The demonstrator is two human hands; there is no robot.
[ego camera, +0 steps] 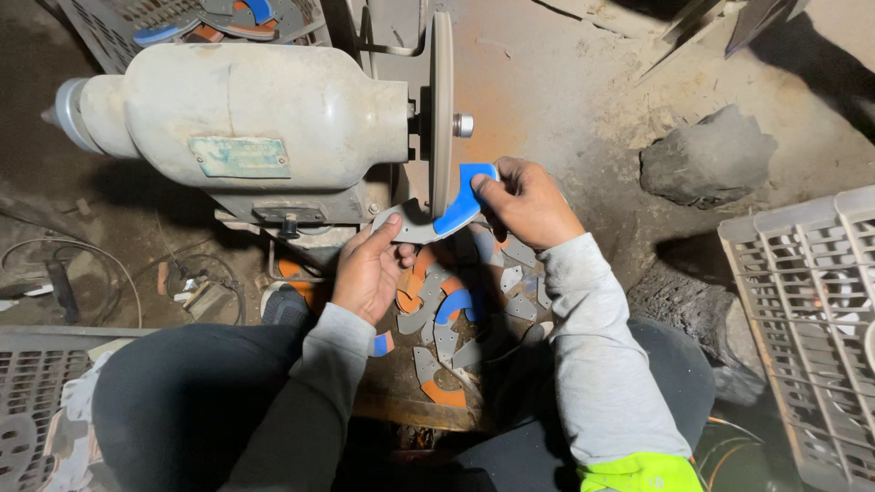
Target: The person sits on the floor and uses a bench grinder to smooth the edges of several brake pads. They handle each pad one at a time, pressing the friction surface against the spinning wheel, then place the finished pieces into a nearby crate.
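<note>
We hold a curved blade (436,216), grey with a blue end, in both hands against the lower rim of the grinder's wheel (441,109). Our left hand (369,269) pinches the grey end at 8 o'clock of the wheel; our right hand (524,202) grips the blue end at 4 o'clock. A pile (451,328) of similar pieces lies at 6 o'clock, a crate (807,319) at 3 o'clock.
</note>
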